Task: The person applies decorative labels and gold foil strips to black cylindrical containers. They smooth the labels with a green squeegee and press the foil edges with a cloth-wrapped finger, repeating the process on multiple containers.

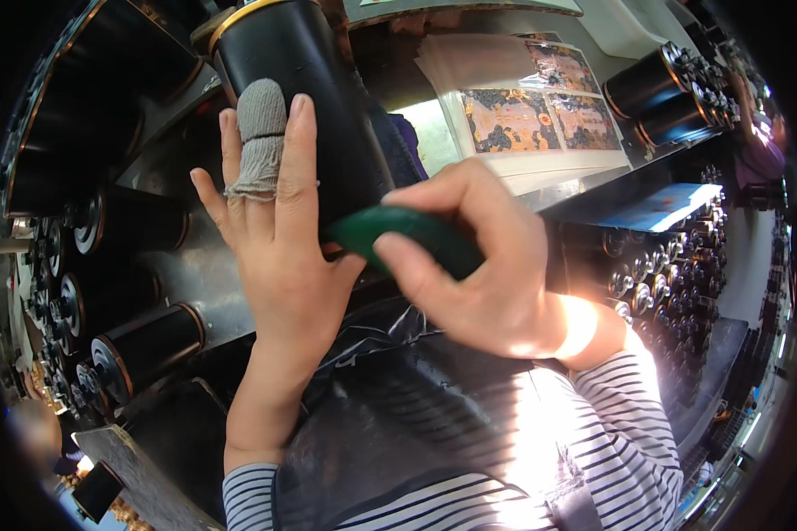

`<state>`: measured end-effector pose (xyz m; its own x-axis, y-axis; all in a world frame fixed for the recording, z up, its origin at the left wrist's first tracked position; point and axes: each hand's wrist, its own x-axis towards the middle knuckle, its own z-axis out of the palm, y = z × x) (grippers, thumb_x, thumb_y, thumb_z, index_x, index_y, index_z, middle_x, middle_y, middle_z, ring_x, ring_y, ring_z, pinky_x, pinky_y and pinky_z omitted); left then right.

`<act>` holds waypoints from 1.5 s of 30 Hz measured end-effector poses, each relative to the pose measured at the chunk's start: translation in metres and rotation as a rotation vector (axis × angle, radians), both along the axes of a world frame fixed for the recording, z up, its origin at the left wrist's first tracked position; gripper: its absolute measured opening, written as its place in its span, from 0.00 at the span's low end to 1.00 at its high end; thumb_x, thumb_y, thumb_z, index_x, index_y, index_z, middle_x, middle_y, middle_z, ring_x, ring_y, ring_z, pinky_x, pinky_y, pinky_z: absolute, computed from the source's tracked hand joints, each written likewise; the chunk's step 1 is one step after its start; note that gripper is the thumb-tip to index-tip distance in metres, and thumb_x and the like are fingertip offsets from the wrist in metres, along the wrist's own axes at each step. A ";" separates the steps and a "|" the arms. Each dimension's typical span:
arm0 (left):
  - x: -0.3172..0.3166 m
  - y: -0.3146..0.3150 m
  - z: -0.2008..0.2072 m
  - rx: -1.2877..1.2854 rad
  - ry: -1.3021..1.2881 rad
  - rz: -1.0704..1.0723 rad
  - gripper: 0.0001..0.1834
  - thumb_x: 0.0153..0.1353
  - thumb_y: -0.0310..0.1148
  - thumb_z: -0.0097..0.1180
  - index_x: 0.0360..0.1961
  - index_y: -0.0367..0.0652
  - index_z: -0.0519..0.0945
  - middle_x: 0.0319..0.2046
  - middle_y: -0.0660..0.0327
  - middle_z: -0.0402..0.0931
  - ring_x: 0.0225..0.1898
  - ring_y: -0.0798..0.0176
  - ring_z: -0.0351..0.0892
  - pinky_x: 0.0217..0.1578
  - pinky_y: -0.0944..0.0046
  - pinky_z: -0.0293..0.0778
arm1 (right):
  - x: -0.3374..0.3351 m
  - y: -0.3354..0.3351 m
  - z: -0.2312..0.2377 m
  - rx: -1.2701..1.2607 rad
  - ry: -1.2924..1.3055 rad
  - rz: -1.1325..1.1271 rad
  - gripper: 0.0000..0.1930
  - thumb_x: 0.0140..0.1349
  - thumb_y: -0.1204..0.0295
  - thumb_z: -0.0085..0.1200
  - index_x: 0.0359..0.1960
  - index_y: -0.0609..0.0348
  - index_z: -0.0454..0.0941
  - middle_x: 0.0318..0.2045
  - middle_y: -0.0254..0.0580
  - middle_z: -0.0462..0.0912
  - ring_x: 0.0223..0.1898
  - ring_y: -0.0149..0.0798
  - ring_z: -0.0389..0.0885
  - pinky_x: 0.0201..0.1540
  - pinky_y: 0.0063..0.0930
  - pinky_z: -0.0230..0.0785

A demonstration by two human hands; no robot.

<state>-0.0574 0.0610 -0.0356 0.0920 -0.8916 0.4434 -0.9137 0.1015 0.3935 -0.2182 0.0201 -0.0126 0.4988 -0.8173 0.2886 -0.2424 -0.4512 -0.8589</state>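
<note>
A black cylinder [323, 80] with a gold-coloured rim lies lengthwise in front of me on the workbench. My left hand [285, 252] rests on it, fingers stretched out and spread. A grey knitted finger sleeve [263, 133] covers one of its middle fingers. Just to the right, my right hand [496, 265] grips a dark green, smooth, curved scraper-like piece [416, 234] between thumb and fingers. The green piece's left end is close to my left thumb and the cylinder's near end; whether it touches the cylinder I cannot tell. The right hand is slightly blurred.
A stack of printed sheets [545, 119] lies beyond my right hand. Black cylinders [648, 88] stand at the far right, and more cylinders [155, 350] line the left. Below a blue sheet [633, 212] are rows of shiny cylinder ends [673, 274]. People are partly visible at both edges.
</note>
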 end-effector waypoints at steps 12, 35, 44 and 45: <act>-0.001 0.017 -0.019 0.022 0.229 0.068 0.56 0.41 0.38 0.73 0.69 0.38 0.53 0.68 0.47 0.54 0.68 0.44 0.54 0.67 0.50 0.45 | -0.028 -0.017 -0.031 0.486 -0.207 -0.184 0.10 0.59 0.76 0.58 0.39 0.67 0.72 0.31 0.40 0.80 0.32 0.24 0.77 0.37 0.16 0.69; -0.020 0.016 0.001 0.235 0.536 0.129 0.52 0.55 0.28 0.60 0.70 0.33 0.36 0.70 0.42 0.39 0.69 0.48 0.48 0.66 0.56 0.50 | -0.044 -0.052 -0.059 -0.081 -0.284 -0.072 0.14 0.53 0.83 0.62 0.40 0.67 0.72 0.33 0.42 0.75 0.32 0.30 0.72 0.36 0.21 0.66; -0.023 0.033 -0.002 0.310 0.429 0.211 0.64 0.44 0.33 0.73 0.71 0.37 0.37 0.70 0.43 0.43 0.67 0.39 0.52 0.67 0.55 0.49 | -0.038 -0.057 -0.038 -0.697 -0.129 0.445 0.12 0.43 0.72 0.62 0.33 0.53 0.83 0.32 0.31 0.82 0.33 0.32 0.76 0.34 0.28 0.63; -0.021 0.048 -0.009 0.272 0.441 0.246 0.55 0.46 0.35 0.71 0.70 0.36 0.48 0.67 0.44 0.54 0.68 0.41 0.53 0.67 0.44 0.43 | -0.041 -0.057 -0.041 -0.634 -0.143 0.507 0.11 0.43 0.71 0.61 0.32 0.52 0.84 0.32 0.29 0.82 0.33 0.30 0.76 0.34 0.28 0.63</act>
<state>-0.0786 0.1093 -0.0448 0.4353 -0.8973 0.0732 -0.6409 -0.2518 0.7252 -0.2596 -0.0369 -0.0531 0.6866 -0.1631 0.7085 0.2136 -0.8862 -0.4110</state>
